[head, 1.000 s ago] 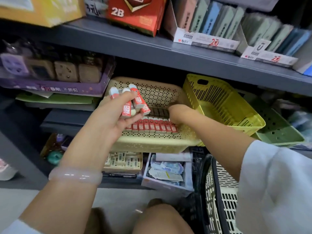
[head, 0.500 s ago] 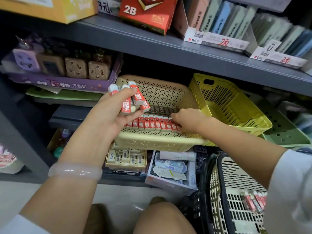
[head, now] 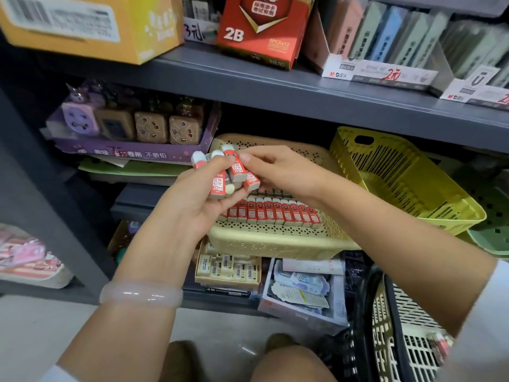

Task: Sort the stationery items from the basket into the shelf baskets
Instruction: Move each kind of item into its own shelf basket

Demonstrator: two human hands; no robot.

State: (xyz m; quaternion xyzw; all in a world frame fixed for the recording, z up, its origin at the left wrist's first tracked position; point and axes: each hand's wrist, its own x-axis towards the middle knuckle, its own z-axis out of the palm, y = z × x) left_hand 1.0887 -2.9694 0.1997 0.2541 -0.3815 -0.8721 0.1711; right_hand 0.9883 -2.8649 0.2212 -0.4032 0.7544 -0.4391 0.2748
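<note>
Left hand [head: 192, 199], mid-frame, grips a small bunch of red-and-white wrapped 2B erasers [head: 220, 175], ends sticking up past the fingers. Right hand [head: 278, 169] comes in from the right and pinches one eraser of that bunch between thumb and fingertips. Both hands hover over the beige perforated plastic shelf basket [head: 275, 241], centre frame; a neat row of matching erasers [head: 275, 213] stands along its front wall. Yellow slotted plastic basket [head: 399, 183] sits tilted just beside it on the right, green basket [head: 493, 230] at the right edge. White-and-black plastic carry basket [head: 407, 334] at lower right, one red item visible inside. Pale bangle [head: 140, 295] on the left wrist.
</note>
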